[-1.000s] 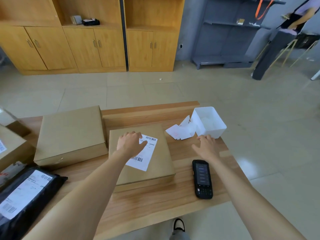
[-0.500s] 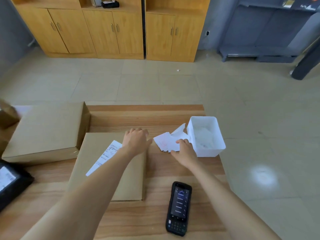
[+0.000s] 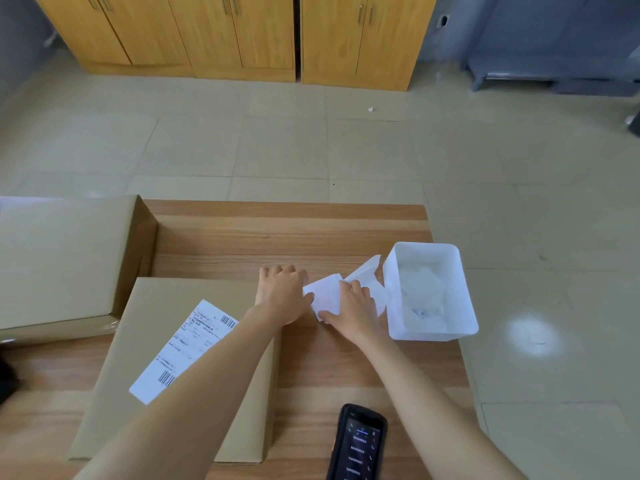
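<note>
Head view: the right hand (image 3: 353,311) lies on the white slips (image 3: 325,293), fingers on top and thumb at their near edge, seemingly pinching them, though blur hides the contact. The slips sit on the table (image 3: 277,237), against the bin (image 3: 465,289). The left hand (image 3: 282,296) rests on the box (image 3: 180,299) at its far right corner, fingers relaxed, holding nothing. A label (image 3: 183,351) lies on the box. A scanner (image 3: 358,445) sits nearer the front edge.

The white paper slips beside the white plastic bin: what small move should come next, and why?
Probably pinch the top one of the loose white paper slips and lift it off the pile. The right hand lies on them, thumb at their near edge; the left hand is at their left side.
</note>
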The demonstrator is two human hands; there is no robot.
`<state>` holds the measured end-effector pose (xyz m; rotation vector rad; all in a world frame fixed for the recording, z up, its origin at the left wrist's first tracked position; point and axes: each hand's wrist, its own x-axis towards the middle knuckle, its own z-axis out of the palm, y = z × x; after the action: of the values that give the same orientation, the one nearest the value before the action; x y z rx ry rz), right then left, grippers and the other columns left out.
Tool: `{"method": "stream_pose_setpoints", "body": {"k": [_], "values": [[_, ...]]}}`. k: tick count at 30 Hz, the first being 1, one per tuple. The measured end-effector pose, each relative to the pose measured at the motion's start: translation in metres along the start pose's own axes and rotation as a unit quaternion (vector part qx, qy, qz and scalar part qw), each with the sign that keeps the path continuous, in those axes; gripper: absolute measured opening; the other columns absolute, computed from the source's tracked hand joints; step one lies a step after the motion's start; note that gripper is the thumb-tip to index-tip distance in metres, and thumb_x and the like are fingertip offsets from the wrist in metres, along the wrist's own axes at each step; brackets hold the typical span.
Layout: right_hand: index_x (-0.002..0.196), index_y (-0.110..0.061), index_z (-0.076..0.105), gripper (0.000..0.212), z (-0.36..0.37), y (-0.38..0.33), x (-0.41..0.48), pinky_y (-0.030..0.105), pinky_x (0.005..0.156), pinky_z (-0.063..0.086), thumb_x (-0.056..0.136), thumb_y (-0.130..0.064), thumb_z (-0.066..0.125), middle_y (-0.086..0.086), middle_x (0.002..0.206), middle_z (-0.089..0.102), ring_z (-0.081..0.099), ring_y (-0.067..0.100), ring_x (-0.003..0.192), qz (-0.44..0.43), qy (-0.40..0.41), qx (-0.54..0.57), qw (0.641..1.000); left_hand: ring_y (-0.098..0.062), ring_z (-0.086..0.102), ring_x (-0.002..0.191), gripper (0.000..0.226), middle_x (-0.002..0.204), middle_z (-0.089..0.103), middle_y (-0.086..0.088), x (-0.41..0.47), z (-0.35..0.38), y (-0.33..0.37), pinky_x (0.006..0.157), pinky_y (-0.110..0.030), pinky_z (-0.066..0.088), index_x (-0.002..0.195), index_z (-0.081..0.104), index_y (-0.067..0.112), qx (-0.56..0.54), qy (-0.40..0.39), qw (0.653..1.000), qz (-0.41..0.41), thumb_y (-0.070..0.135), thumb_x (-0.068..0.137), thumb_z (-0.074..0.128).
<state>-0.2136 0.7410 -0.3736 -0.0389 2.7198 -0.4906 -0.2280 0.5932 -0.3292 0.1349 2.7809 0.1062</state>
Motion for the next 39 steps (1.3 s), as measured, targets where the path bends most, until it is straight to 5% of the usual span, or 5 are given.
{"method": "stream_pose_setpoints", "body": {"k": [9,15,21,29,39], "values": [[0.143,-0.014,0.030,0.084,0.016,0.001,0.011,0.031,0.095,0.035,0.079,-0.050,0.070,0.005,0.134,0.041,0.040,0.024,0.120,0.020,0.023,-0.018,0.999,-0.024,0.049,0.119,0.038,0.129,0.055,-0.001,0.009,0.011,-0.006,0.098,-0.034,0.030,0.127,0.051,0.022,-0.021,-0.027,0.999,-0.004,0.039,0.093,0.048],[0.124,-0.019,0.045,0.056,0.017,0.001,0.011,0.031,0.092,0.037,0.078,-0.026,0.075,0.002,0.125,0.045,0.043,0.024,0.118,0.051,0.025,0.094,0.994,-0.023,0.049,0.119,0.037,0.128,0.055,0.000,0.011,0.011,-0.005,0.097,-0.034,0.030,0.126,0.052,0.023,-0.022,-0.026,0.999,-0.002,0.039,0.093,0.048],[0.141,-0.012,0.031,0.078,0.021,-0.006,0.011,0.032,0.097,0.037,0.079,-0.034,0.074,0.007,0.132,0.042,0.039,0.026,0.122,0.074,0.012,0.060,0.995,-0.022,0.049,0.118,0.037,0.127,0.056,0.000,0.008,0.009,-0.007,0.097,-0.033,0.030,0.126,0.052,0.024,-0.021,-0.013,1.000,0.001,0.037,0.092,0.047],[0.117,-0.019,0.047,0.047,0.024,-0.010,0.009,0.029,0.089,0.037,0.077,-0.016,0.072,0.003,0.121,0.042,0.040,0.023,0.112,0.094,0.053,0.112,0.988,-0.022,0.045,0.122,0.038,0.130,0.055,0.000,-0.001,0.009,-0.011,0.100,-0.034,0.027,0.129,0.052,0.025,-0.025,-0.007,1.000,0.009,0.039,0.093,0.047],[0.090,-0.024,0.060,0.013,0.003,-0.003,0.000,0.032,0.084,0.035,0.093,-0.033,0.052,-0.002,0.104,0.050,0.045,0.024,0.102,0.075,0.076,0.104,0.989,-0.024,0.044,0.123,0.038,0.131,0.053,-0.001,-0.011,-0.008,-0.017,0.102,-0.035,0.026,0.129,0.051,0.023,-0.034,0.002,0.999,0.018,0.036,0.093,0.048]]}}
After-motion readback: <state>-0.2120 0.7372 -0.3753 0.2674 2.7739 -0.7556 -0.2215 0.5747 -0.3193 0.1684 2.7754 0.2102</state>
